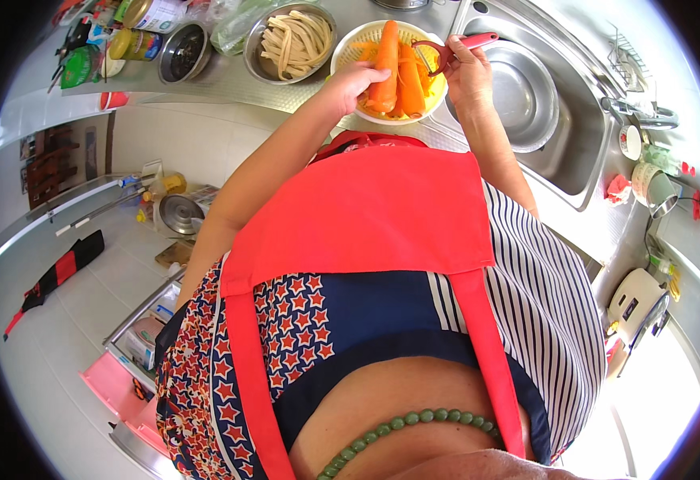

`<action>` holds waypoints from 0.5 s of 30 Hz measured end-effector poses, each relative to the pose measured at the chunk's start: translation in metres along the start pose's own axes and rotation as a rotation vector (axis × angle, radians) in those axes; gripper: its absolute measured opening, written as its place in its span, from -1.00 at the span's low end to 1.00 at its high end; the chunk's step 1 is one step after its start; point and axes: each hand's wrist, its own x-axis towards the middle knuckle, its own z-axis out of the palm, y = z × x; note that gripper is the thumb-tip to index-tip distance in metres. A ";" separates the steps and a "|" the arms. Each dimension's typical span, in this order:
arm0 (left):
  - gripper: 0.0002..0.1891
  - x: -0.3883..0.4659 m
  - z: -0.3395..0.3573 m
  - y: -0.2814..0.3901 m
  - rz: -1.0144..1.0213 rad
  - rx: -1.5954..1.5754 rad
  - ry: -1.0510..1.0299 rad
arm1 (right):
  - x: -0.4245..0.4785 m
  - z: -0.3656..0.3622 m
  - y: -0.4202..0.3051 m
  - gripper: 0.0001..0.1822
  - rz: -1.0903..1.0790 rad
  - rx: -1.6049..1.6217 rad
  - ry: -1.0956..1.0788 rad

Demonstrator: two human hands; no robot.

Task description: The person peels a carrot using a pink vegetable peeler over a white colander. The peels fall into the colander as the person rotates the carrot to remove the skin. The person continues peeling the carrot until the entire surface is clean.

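Observation:
My left hand [353, 86] grips an orange carrot [388, 51] that stands nearly upright over a plastic colander [350, 43]. Its surface looks peeled. In my right hand [469, 71] is a red Y-shaped vegetable peeler [446, 57], its blade just to the right of the held carrot and apart from it. Another carrot [410, 90] lies in the colander, among orange carrot peelings [427, 81]. The rim of the colander passes under both hands, and part of its inside is hidden by the carrots.
Right of the colander, a metal basin [521, 96] sits in a steel sink [575, 159] with a faucet [650, 114]. Dried tofu sticks fill a steel bowl [251, 57] at the left. Beyond it are a bowl with dark contents [185, 54] and several jars [134, 45]. A rice cooker [632, 303] stands far right.

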 end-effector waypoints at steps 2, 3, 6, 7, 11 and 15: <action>-0.57 -0.007 0.000 0.002 0.158 0.126 -0.024 | 0.001 0.001 0.001 -0.92 0.002 0.020 0.003; -0.57 -0.008 0.000 0.002 0.185 0.097 -0.019 | 0.002 0.002 0.002 -0.92 0.004 0.039 -0.004; -0.56 -0.014 0.004 0.006 0.220 -0.023 -0.022 | 0.004 0.005 0.008 -0.92 0.002 0.080 -0.037; -0.56 -0.020 0.006 0.010 0.203 -0.084 -0.035 | 0.004 0.005 0.010 -0.91 -0.001 0.090 -0.048; -0.59 -0.026 0.010 0.012 0.174 -0.183 0.026 | 0.000 0.013 0.014 -0.91 0.036 0.092 -0.103; -0.58 -0.016 0.001 0.003 0.340 -0.095 0.017 | -0.008 0.025 0.013 -0.91 0.080 0.103 -0.191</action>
